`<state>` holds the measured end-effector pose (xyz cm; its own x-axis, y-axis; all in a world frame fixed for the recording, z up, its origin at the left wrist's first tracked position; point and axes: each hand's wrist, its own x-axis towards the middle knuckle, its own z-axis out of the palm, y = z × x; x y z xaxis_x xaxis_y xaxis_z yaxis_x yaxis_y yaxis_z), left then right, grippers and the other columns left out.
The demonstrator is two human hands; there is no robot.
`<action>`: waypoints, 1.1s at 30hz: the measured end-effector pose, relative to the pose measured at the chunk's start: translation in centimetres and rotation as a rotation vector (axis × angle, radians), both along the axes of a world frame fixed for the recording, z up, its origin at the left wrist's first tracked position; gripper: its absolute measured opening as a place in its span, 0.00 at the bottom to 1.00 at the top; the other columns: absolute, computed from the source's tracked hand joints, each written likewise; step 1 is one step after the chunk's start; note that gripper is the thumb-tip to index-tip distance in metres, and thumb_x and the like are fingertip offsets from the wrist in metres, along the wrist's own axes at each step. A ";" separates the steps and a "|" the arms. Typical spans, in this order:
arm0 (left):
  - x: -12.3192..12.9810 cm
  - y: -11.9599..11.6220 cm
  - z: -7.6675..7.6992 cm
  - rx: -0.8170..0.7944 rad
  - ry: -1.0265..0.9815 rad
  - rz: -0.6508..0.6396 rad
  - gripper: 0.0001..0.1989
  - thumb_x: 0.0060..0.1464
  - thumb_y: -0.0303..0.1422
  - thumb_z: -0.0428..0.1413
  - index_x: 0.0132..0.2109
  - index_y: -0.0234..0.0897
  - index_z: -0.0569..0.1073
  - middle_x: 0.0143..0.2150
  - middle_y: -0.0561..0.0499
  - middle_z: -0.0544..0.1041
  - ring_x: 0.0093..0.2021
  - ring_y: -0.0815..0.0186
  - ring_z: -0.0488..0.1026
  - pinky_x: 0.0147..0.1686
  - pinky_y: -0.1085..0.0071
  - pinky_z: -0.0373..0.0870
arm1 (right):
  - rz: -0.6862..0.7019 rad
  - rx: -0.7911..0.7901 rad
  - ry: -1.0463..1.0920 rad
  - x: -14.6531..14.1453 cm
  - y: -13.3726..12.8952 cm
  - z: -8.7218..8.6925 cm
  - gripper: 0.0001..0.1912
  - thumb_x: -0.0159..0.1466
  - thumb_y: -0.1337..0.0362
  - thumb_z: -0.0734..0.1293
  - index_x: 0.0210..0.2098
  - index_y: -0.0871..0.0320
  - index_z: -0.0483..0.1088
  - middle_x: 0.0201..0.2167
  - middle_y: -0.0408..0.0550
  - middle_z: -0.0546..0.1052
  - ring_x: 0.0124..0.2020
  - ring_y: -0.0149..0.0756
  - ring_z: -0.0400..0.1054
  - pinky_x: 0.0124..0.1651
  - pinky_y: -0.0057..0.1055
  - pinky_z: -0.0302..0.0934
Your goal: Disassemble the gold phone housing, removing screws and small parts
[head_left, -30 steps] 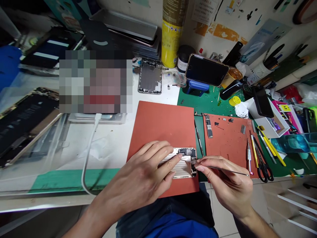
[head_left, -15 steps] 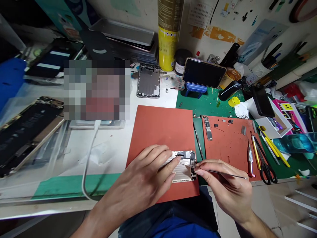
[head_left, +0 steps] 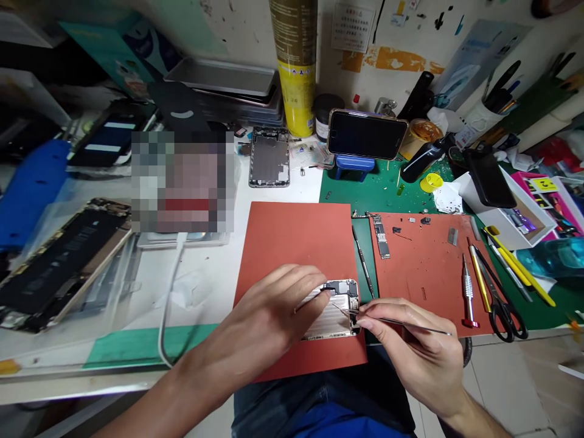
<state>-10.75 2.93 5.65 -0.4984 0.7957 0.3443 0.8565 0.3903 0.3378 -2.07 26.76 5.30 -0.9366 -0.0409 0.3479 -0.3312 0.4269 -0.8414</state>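
Observation:
An opened phone housing [head_left: 326,322], silver inside with dark parts at its right end, lies on a reddish-brown mat [head_left: 296,237]. My left hand [head_left: 278,310] reaches over its left part, the fingers closed round a thin dark strip or tool whose shape I cannot make out. Pinched between the thumb and fingers of my right hand [head_left: 410,340] are thin metal tweezers [head_left: 406,323]. Their tips point left over the housing's right end. Part of the housing is hidden under my left fingers.
A second mat [head_left: 424,274] on the right bears a circuit board [head_left: 381,237], a screwdriver [head_left: 468,292] and scissors [head_left: 502,310]. Behind stand a phone [head_left: 367,134] on a blue stand and a yellow can [head_left: 296,91]. A white cable [head_left: 168,292] curves at left.
The camera view has shifted slightly. My left fingers are drawn together more closely above the housing; the right hand still holds the tweezers at its right end.

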 end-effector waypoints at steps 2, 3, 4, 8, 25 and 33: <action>-0.2 0.2 0.3 -0.011 -0.065 0.008 0.10 0.77 0.29 0.46 0.49 0.38 0.73 0.48 0.48 0.81 0.48 0.60 0.78 0.47 0.62 0.76 | 0.001 -0.006 0.006 0.0 0.0 -0.1 0.12 0.67 0.79 0.74 0.46 0.57 0.80 0.38 0.46 0.85 0.38 0.34 0.83 0.42 0.27 0.79; -0.2 0.3 0.5 -0.009 -0.116 0.022 0.10 0.77 0.29 0.47 0.49 0.38 0.73 0.48 0.49 0.81 0.48 0.61 0.78 0.48 0.62 0.76 | 0.001 -0.008 0.009 0.0 0.0 -0.2 0.12 0.67 0.79 0.74 0.46 0.57 0.80 0.38 0.45 0.85 0.38 0.34 0.83 0.42 0.27 0.79; -0.2 0.3 0.6 -0.005 -0.177 0.039 0.10 0.77 0.29 0.47 0.49 0.39 0.73 0.48 0.50 0.81 0.48 0.62 0.78 0.48 0.63 0.75 | 0.002 -0.010 0.011 0.0 0.0 -0.2 0.12 0.67 0.79 0.74 0.46 0.57 0.80 0.38 0.45 0.85 0.38 0.33 0.83 0.42 0.26 0.79; -0.2 0.4 0.7 0.007 -0.376 0.080 0.11 0.77 0.29 0.47 0.51 0.41 0.74 0.48 0.52 0.82 0.47 0.64 0.78 0.48 0.65 0.75 | -0.005 -0.026 0.012 0.0 0.0 -0.5 0.12 0.67 0.79 0.74 0.45 0.57 0.80 0.38 0.45 0.86 0.38 0.33 0.83 0.41 0.26 0.79; -0.1 0.3 -0.1 0.038 0.122 -0.038 0.10 0.73 0.22 0.48 0.51 0.32 0.74 0.45 0.46 0.82 0.47 0.59 0.81 0.50 0.62 0.81 | -0.010 -0.022 0.008 -0.3 0.0 -0.6 0.12 0.68 0.78 0.73 0.46 0.56 0.80 0.38 0.46 0.86 0.37 0.35 0.83 0.40 0.28 0.80; 0.4 -0.2 -1.0 0.005 0.282 -0.042 0.11 0.73 0.22 0.49 0.54 0.26 0.76 0.50 0.42 0.83 0.51 0.54 0.80 0.51 0.58 0.83 | -0.010 -0.029 0.019 -0.4 -0.2 -0.6 0.12 0.68 0.78 0.74 0.46 0.57 0.80 0.37 0.45 0.86 0.36 0.35 0.83 0.40 0.27 0.80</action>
